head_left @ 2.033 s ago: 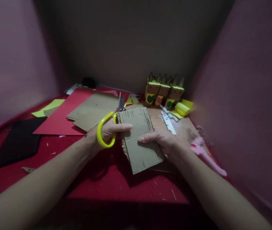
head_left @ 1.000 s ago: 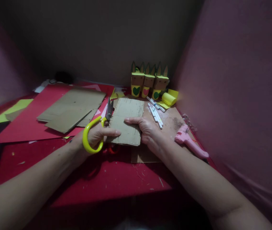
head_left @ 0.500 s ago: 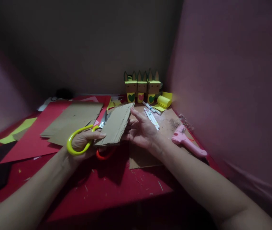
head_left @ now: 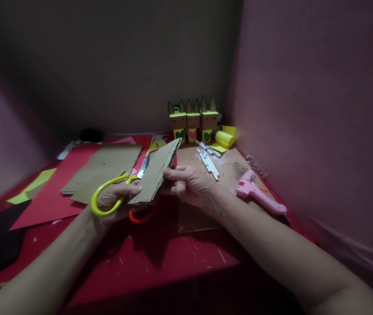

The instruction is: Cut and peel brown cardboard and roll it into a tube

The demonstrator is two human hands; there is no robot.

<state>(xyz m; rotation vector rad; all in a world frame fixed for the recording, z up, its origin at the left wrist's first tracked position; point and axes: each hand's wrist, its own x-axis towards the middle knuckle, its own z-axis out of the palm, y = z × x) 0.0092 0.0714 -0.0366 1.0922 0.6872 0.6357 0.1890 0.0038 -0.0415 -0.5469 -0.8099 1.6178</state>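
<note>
My left hand (head_left: 112, 199) grips a stack of folded or layered cardboard (head_left: 158, 175), its thumb on the top face. The same hand carries scissors (head_left: 99, 201), whose yellow handle loops around it. Their metal blades point away, partly behind the cardboard. Below the cardboard shows a red handle loop (head_left: 137, 217); I cannot tell whether it belongs to the same scissors. My right hand (head_left: 189, 183) pinches the cardboard's ragged right edge between thumb and fingers. The piece is tilted above the table, and some fingertips are hidden beneath it.
Brown cardboard sheets (head_left: 107, 164) lie on red paper (head_left: 47, 205) at left. Three cardboard figures with pointed ears (head_left: 192, 120) stand at the back. White markers (head_left: 208, 164), rolled yellow paper (head_left: 224, 139) and a pink glue gun (head_left: 260, 194) lie at right. Scraps litter the red tabletop (head_left: 160, 271).
My right hand has shifted left along the cardboard edge, and its raised thumb has closed down on it. The cardboard is tilted more steeply. My left hand keeps its grip.
</note>
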